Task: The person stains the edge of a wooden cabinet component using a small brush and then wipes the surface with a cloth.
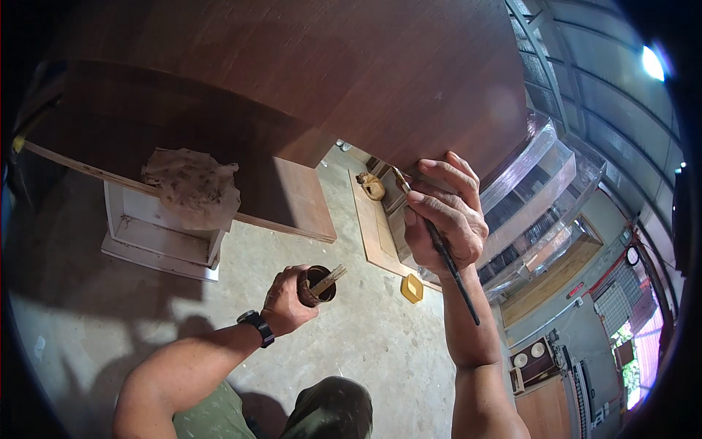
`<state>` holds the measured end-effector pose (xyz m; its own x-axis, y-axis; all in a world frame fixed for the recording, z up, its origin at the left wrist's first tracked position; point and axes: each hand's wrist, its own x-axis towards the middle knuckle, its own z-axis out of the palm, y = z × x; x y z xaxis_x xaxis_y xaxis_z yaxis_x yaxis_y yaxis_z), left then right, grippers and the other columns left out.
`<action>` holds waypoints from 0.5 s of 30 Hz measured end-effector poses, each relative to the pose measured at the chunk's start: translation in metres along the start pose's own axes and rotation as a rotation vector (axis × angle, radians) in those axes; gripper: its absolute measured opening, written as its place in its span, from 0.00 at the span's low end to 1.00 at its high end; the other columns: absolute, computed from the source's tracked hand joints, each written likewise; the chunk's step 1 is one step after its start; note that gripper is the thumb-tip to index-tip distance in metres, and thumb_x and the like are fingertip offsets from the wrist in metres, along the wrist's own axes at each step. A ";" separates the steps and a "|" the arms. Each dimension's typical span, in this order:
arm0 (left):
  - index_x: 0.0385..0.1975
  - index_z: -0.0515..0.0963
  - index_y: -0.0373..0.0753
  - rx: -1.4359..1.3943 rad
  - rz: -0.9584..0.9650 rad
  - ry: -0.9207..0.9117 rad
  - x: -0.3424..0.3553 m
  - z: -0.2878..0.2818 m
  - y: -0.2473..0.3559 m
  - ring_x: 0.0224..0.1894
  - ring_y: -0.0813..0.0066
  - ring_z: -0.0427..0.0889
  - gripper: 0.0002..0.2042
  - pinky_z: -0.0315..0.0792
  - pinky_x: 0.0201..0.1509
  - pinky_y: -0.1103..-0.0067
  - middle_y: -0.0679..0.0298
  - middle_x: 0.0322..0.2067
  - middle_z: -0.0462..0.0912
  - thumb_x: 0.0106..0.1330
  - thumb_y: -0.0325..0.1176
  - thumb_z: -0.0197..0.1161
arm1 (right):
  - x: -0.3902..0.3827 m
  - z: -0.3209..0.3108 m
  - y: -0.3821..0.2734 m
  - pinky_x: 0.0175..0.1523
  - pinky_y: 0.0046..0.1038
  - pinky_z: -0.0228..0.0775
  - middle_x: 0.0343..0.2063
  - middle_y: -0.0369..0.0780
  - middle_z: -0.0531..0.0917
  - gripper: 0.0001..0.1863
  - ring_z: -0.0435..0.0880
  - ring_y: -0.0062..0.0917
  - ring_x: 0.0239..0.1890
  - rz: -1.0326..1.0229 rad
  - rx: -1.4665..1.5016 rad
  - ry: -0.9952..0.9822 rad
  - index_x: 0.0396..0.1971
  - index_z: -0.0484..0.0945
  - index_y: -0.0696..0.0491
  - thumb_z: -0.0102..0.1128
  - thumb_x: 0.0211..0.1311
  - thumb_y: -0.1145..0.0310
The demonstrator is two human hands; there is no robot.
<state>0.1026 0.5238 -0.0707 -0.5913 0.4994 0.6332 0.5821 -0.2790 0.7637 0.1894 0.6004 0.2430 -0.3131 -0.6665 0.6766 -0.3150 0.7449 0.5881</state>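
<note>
My left hand [287, 300] wraps round a small brown-stained can [304, 291]. A stick or brush with a pale end [333, 278] leans out of its mouth. Raised at the right, my right hand [452, 219] pinches a thin dark-handled paintbrush [443, 247], its tip pointing up and left. That tip is at the lower edge of a large reddish-brown wooden panel [351, 73]; whether it touches cannot be made out. The fingertips of this hand lie against or very near the panel.
A crumpled, stained sheet [191, 189] lies on a lower brown board [300, 194], above a white drawer-like box [157, 238]. A yellow container [412, 288] and a wooden board [373, 227] are on the concrete floor. Plastic-wrapped furniture [537, 205] stands at the right.
</note>
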 end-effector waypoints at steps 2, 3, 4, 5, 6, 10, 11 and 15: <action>0.54 0.75 0.38 -0.004 -0.010 -0.006 0.000 -0.001 0.001 0.56 0.48 0.79 0.28 0.74 0.63 0.60 0.51 0.50 0.82 0.50 0.29 0.74 | -0.002 0.000 0.001 0.72 0.48 0.70 0.33 0.36 0.93 0.13 0.89 0.33 0.56 0.003 0.005 0.001 0.37 0.87 0.46 0.75 0.54 0.80; 0.54 0.75 0.38 -0.010 -0.024 -0.021 0.001 -0.003 0.005 0.56 0.48 0.79 0.28 0.74 0.63 0.60 0.51 0.50 0.82 0.50 0.29 0.74 | -0.003 0.000 0.001 0.72 0.48 0.70 0.33 0.36 0.93 0.13 0.89 0.33 0.56 0.006 0.005 0.001 0.37 0.87 0.46 0.75 0.54 0.80; 0.54 0.75 0.37 -0.015 -0.031 -0.026 0.001 -0.004 0.006 0.56 0.48 0.79 0.28 0.74 0.63 0.60 0.51 0.50 0.82 0.50 0.29 0.74 | -0.004 0.000 0.001 0.72 0.48 0.70 0.33 0.36 0.93 0.13 0.89 0.33 0.56 0.009 0.004 0.002 0.37 0.87 0.46 0.75 0.54 0.80; 0.55 0.75 0.37 -0.021 -0.036 -0.030 0.002 -0.005 0.008 0.56 0.48 0.79 0.28 0.74 0.63 0.60 0.51 0.50 0.82 0.50 0.29 0.74 | -0.004 0.000 0.002 0.72 0.48 0.70 0.33 0.36 0.93 0.13 0.89 0.33 0.56 0.010 0.002 0.001 0.37 0.87 0.46 0.75 0.54 0.80; 0.55 0.75 0.37 -0.026 -0.033 -0.023 0.001 -0.005 0.008 0.56 0.48 0.79 0.28 0.74 0.63 0.60 0.51 0.50 0.82 0.50 0.29 0.73 | -0.004 -0.001 0.002 0.72 0.48 0.70 0.33 0.36 0.93 0.13 0.89 0.33 0.56 0.010 0.003 -0.001 0.37 0.87 0.46 0.75 0.54 0.80; 0.55 0.75 0.37 -0.024 -0.027 -0.003 -0.001 -0.001 0.002 0.56 0.48 0.80 0.28 0.74 0.63 0.60 0.51 0.50 0.82 0.50 0.29 0.73 | -0.006 -0.003 0.002 0.72 0.48 0.70 0.33 0.36 0.93 0.13 0.89 0.33 0.56 0.012 0.002 -0.002 0.37 0.87 0.47 0.74 0.54 0.80; 0.55 0.75 0.37 -0.022 -0.026 -0.001 -0.001 -0.001 0.002 0.56 0.48 0.80 0.28 0.74 0.63 0.60 0.51 0.50 0.82 0.50 0.29 0.73 | -0.007 -0.003 0.003 0.72 0.48 0.70 0.33 0.36 0.93 0.13 0.89 0.33 0.56 0.013 0.001 -0.001 0.37 0.87 0.47 0.74 0.54 0.80; 0.55 0.75 0.37 -0.023 -0.015 -0.006 0.000 0.000 0.002 0.55 0.48 0.80 0.28 0.74 0.62 0.59 0.51 0.50 0.82 0.50 0.29 0.73 | -0.009 -0.004 0.003 0.71 0.48 0.70 0.33 0.37 0.93 0.14 0.89 0.34 0.56 0.019 -0.013 -0.005 0.37 0.87 0.47 0.75 0.53 0.81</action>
<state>0.1037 0.5236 -0.0693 -0.5966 0.5087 0.6207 0.5600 -0.2902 0.7760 0.1951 0.6087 0.2408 -0.3228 -0.6526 0.6855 -0.2977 0.7576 0.5809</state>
